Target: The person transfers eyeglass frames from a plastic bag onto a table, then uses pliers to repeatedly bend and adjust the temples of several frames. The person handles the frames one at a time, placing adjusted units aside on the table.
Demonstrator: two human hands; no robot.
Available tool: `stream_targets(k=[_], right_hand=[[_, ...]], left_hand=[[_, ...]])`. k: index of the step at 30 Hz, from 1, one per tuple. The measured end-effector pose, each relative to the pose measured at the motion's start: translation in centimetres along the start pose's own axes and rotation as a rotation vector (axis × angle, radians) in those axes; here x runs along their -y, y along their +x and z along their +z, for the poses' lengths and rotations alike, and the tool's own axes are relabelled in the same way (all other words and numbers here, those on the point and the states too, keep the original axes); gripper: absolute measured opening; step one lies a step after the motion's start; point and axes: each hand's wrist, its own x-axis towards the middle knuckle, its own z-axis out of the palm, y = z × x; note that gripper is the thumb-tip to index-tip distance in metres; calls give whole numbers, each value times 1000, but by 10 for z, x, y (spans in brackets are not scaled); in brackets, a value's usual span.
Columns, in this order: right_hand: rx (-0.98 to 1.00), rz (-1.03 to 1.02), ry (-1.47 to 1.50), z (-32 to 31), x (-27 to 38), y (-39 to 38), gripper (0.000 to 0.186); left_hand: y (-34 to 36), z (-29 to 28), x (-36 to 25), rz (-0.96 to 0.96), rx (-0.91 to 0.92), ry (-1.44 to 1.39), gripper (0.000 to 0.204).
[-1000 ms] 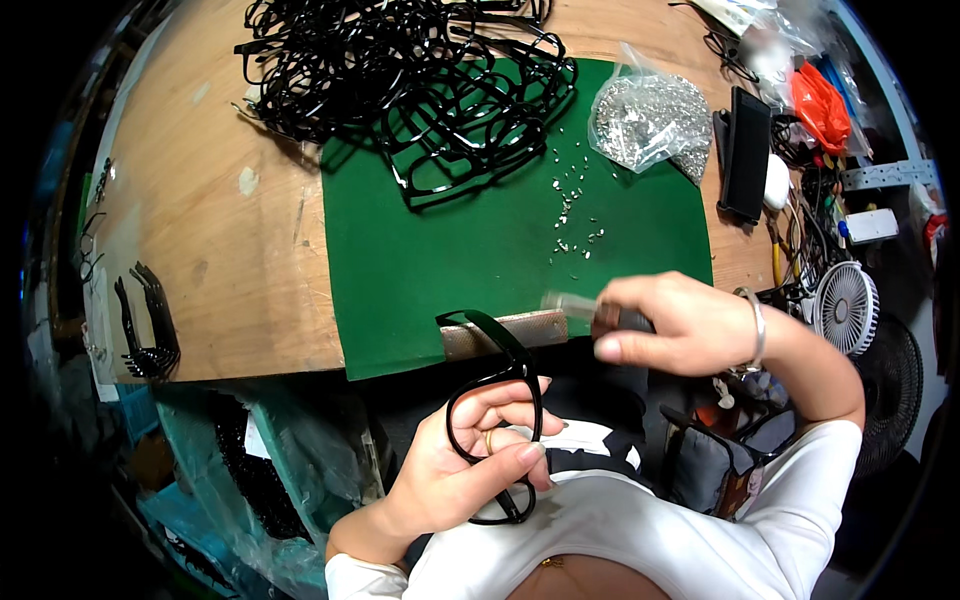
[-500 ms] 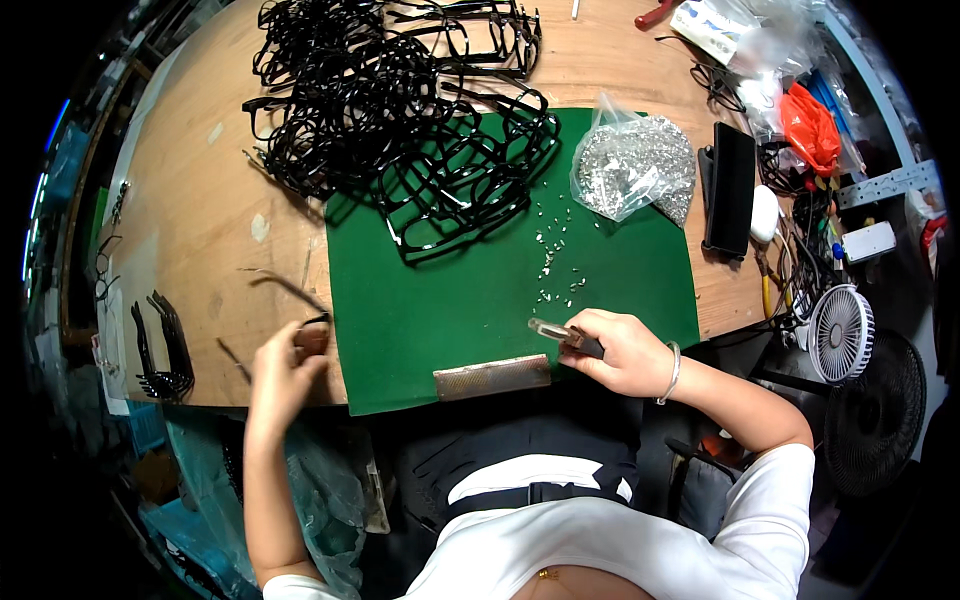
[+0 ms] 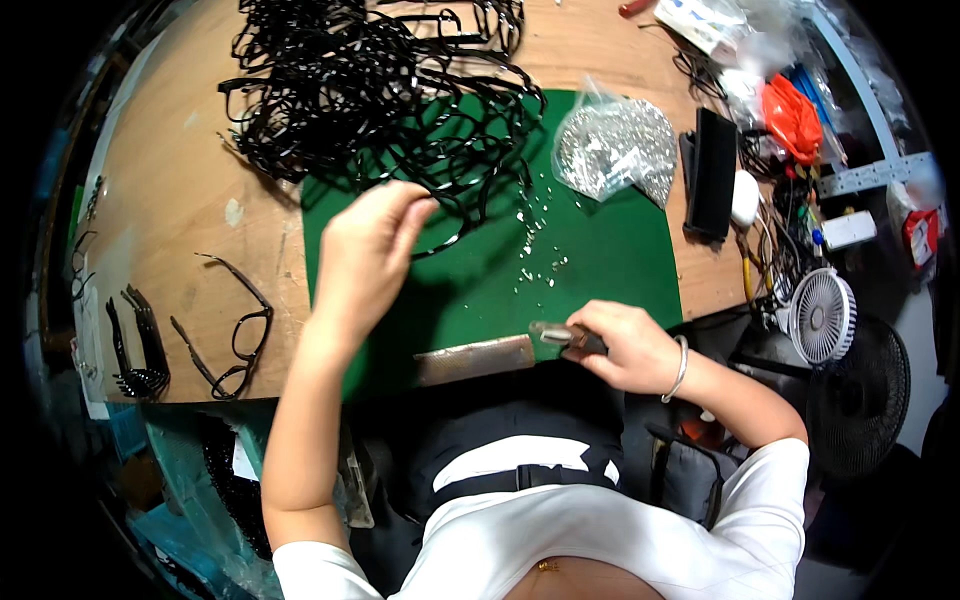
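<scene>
My left hand [image 3: 368, 250] reaches over the green mat [image 3: 610, 265] to the near edge of a big heap of black eyeglass frames [image 3: 370, 90]. Its fingertips pinch one black eyeglass frame [image 3: 455, 215] at the heap's edge. My right hand [image 3: 632, 345] rests at the mat's front edge, closed on a small dark hand tool [image 3: 558, 335] that points left. Loose silvery screws [image 3: 535, 255] lie scattered on the mat between the two hands. A finished pair of black glasses [image 3: 238, 338] lies on the wooden table at the left.
A clear bag of small silvery parts [image 3: 612, 148] sits at the mat's far right. A brownish block [image 3: 475, 358] lies at the front edge. Black temple arms [image 3: 135, 345] lie far left. A black case [image 3: 712, 170], cables and a small white fan [image 3: 822, 315] crowd the right.
My left hand carried a pair of glasses from my lap to the table's left side, let go of it, then moved up right to the heap. My right hand stayed put.
</scene>
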Motion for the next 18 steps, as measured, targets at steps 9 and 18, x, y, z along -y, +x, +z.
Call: stream_targets(k=[9, 18], right_hand=[[-152, 133, -196, 15, -23, 30, 16], [-82, 88, -362, 23, -11, 35, 18]], left_hand=[[-45, -53, -78, -475, 63, -1010, 19], [-105, -6, -82, -535, -216, -844, 78]])
